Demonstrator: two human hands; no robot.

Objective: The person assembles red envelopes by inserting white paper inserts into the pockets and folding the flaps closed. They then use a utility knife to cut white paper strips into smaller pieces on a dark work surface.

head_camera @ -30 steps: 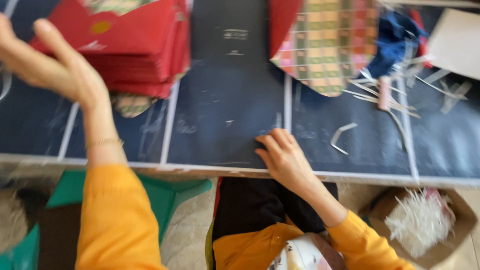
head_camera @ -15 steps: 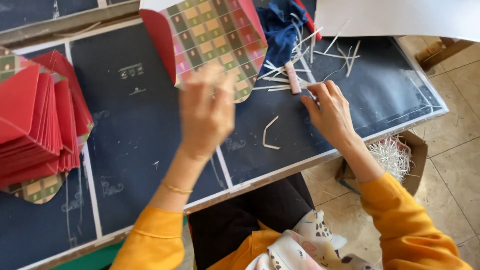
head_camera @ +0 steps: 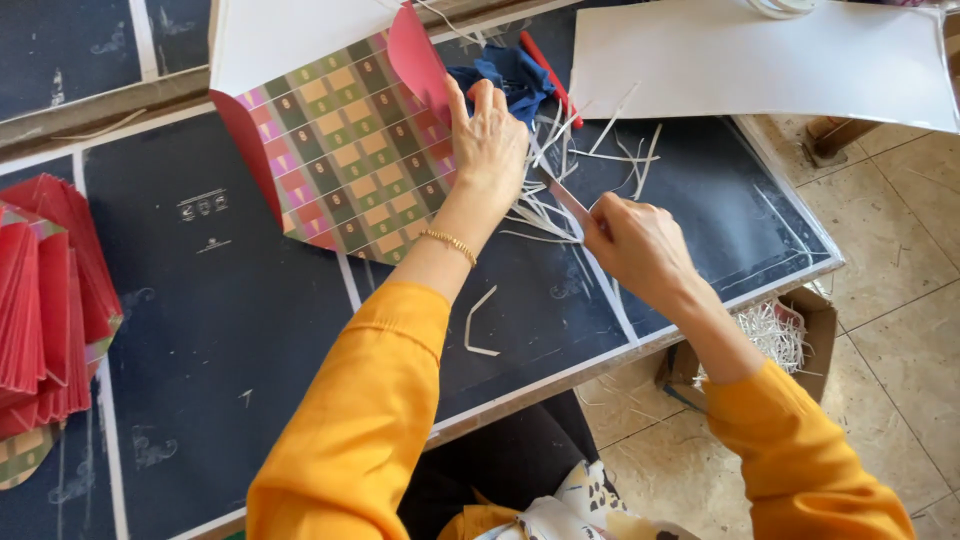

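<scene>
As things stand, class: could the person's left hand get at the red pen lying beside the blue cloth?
Probably yes. The left hand rests on the patterned sheet, close to the blue cloth, and only loose paper strips lie between it and the red pen.

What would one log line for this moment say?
left hand: flat on patterned sheet | right hand: pinching paper strip | loose strips beside | table

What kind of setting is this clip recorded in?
Probably a small paper-craft or packaging workshop: a dark worktable carries a stack of red folded pieces, a patterned sheet under the left hand, and white paper strips.
</scene>
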